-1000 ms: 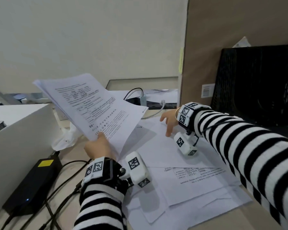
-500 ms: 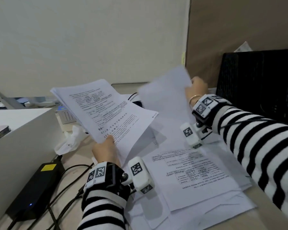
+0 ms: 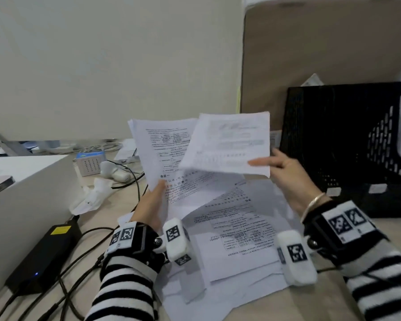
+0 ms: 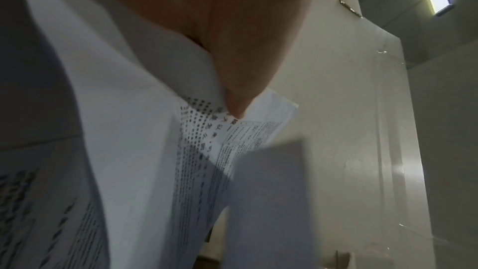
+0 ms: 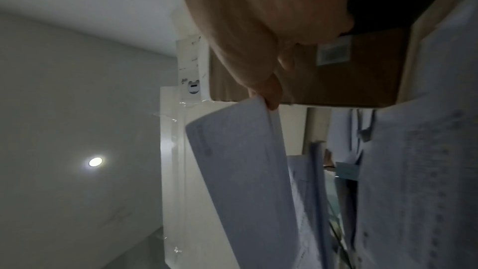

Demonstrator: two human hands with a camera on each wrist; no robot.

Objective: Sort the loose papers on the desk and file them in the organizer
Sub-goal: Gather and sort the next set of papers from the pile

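My left hand [image 3: 153, 206] grips a stack of printed papers [image 3: 162, 149] by the lower edge and holds it upright above the desk; its thumb [image 4: 232, 81] presses the stack [image 4: 145, 150] from the front. My right hand [image 3: 285, 179] pinches a single printed sheet [image 3: 229, 144] at its right edge, with the sheet [image 5: 240, 171] overlapping the stack's right side. More loose papers [image 3: 232, 225] lie spread on the desk below both hands. The black mesh organizer [image 3: 333, 144] stands at the right, behind my right hand.
A white box [image 3: 26, 188] stands at the left, with a black power adapter [image 3: 44, 253] and cables [image 3: 79, 258] in front of it. A crumpled tissue [image 3: 90, 198] and a small blue-topped device [image 3: 90, 163] lie behind. A brown panel [image 3: 310, 54] rises behind the organizer.
My right hand has lifted one sheet off the desk pile and brought it left against the stack. The left hand has swung the stack more upright and to the right.
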